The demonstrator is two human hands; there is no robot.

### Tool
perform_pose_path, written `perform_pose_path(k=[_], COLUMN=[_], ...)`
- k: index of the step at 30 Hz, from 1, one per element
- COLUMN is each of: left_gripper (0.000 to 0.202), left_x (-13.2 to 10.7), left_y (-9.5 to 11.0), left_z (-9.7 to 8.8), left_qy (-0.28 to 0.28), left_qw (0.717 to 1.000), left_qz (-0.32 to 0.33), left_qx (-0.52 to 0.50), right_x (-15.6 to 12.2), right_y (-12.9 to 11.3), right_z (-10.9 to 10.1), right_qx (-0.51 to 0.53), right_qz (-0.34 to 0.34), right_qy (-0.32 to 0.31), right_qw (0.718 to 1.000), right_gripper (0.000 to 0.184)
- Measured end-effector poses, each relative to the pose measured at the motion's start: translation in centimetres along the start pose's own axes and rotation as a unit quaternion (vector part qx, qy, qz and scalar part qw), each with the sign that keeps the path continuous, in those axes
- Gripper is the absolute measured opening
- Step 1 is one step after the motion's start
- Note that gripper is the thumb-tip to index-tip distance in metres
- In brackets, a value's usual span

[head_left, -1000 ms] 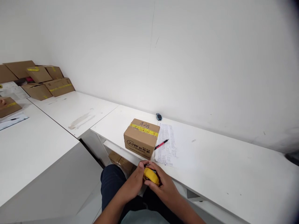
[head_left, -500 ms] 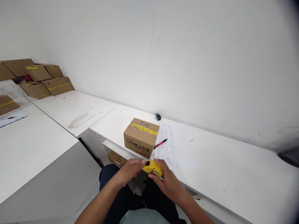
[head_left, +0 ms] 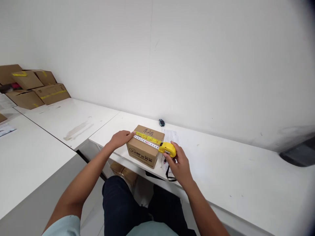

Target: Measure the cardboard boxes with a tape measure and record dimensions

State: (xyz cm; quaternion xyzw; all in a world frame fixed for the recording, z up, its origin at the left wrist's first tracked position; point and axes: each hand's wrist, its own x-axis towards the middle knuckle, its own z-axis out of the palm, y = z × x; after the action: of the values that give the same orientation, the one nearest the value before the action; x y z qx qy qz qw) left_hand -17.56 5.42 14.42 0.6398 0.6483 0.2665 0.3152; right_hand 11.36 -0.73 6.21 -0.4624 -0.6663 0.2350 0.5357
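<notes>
A small cardboard box [head_left: 142, 153] stands on the white desk, with yellow packing tape and handwriting on its top. Across that top runs the pulled-out white blade [head_left: 147, 143] of a tape measure, alongside the packing tape. My right hand [head_left: 180, 164] grips the yellow tape measure case [head_left: 168, 149] at the box's right edge; a black wrist strap hangs below it. At the top's left edge, my left hand [head_left: 120, 139] pinches the blade's end, its fingertips touching the box. The pen is mostly hidden behind my right hand.
A written sheet of paper [head_left: 172, 135] lies partly behind the box and my right hand. Near the wall is a dark key fob [head_left: 161, 122]. Several cardboard boxes [head_left: 52, 92] are stacked at the far left. A dark object [head_left: 299, 150] stands at the right.
Both hands have moved up from above my lap to the box. The tape measure's blade is now drawn out across the box top, my left hand apart from the case.
</notes>
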Motion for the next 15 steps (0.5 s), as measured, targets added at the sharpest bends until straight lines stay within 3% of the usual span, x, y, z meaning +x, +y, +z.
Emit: perform_pose_path(k=[2,4,6,8,10,11,13,15], left_gripper=[0.053,0.052,0.050,0.048,0.045,0.044,0.043,0.044], left_x=[0.5,0.5,0.4,0.3,0.6,0.9,2.2,4.4], left_y=[-0.6,-1.5,-2.3,-2.6,-2.3,-1.8,-0.1,2.1], left_z=[-0.2,-1.1,-3.0,-5.8,-8.9,-10.2,-11.4,-10.2], left_qy=[-0.047,-0.055,0.007,0.116,0.207,0.224,0.203,0.140], left_qw=[0.999,0.996,0.995,0.983,0.966,0.964,0.975,0.988], left_qz=[0.021,0.025,0.018,0.013,0.028,0.038,0.056,0.063], left_qx=[-0.016,-0.063,-0.103,-0.142,-0.154,-0.137,-0.076,-0.024], right_x=[0.2,0.6,0.6,-0.2,-1.9,-3.1,-5.5,-7.5], right_y=[-0.8,-0.8,-0.4,-0.2,-0.7,-1.5,-3.8,-6.9], right_z=[1.1,0.5,-1.5,-4.3,-6.7,-7.4,-7.1,-4.4], right_qx=[-0.004,0.025,0.090,0.149,0.149,0.124,0.056,0.024], right_qz=[0.018,0.049,0.073,0.088,0.094,0.087,0.012,-0.174], right_qy=[-0.006,0.000,0.019,0.054,0.095,0.108,0.147,0.110], right_qw=[1.000,0.998,0.993,0.983,0.980,0.983,0.988,0.978], right_gripper=[0.053,0.055,0.057,0.057,0.052,0.049,0.042,0.044])
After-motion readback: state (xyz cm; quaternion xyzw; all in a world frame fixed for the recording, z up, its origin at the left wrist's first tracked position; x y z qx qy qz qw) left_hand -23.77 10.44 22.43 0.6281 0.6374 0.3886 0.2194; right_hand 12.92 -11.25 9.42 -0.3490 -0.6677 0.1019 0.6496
